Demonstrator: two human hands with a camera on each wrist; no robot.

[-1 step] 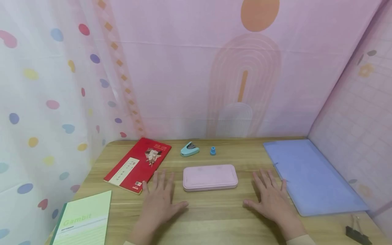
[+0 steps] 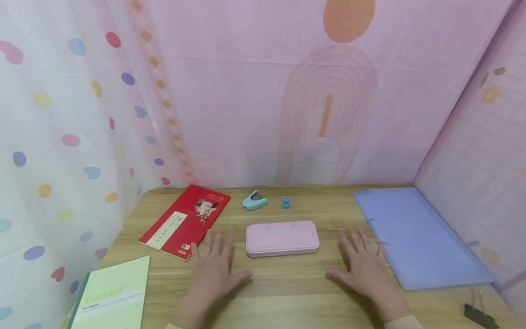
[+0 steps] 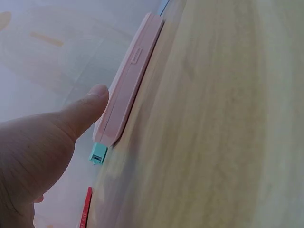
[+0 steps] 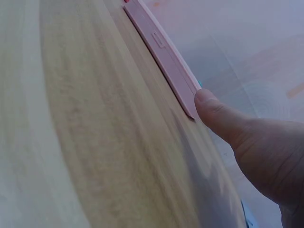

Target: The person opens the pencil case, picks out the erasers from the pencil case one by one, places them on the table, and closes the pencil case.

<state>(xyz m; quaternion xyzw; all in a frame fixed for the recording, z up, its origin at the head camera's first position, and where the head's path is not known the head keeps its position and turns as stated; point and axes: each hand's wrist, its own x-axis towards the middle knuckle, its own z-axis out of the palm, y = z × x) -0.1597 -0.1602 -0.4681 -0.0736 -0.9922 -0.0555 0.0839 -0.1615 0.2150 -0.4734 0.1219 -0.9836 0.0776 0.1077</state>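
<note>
Both hands are just hanging out at the tabletop (image 2: 287, 292), palms down and released, fingers spread wide. The left hand (image 2: 213, 269) is left of the pink case (image 2: 282, 238), the right hand (image 2: 363, 269) is right of it, and the 2 thumbs point inward. Can't tell if the palms actually touch the wood. The case lies flat and closed, pretty much mid-tabletop, a bit closer to the far edge than the palms are.

The left pinky is right by the near end of a red booklet (image 2: 185, 228) (can't tell if they touch), which lies slanted toward the far left corner. The right pinky is just beside the left side of a blue folder (image 2: 423, 237), which takes up the far right corner.

Near the middle of the far edge: a teal stapler (image 2: 255, 201) and, right of it, a little blue piece (image 2: 286, 203) standing wide end down. Green "Gambit" notebook (image 2: 113, 290) by the left edge, black binder clip (image 2: 478, 315) by the right edge, nearer than the folder.
</note>
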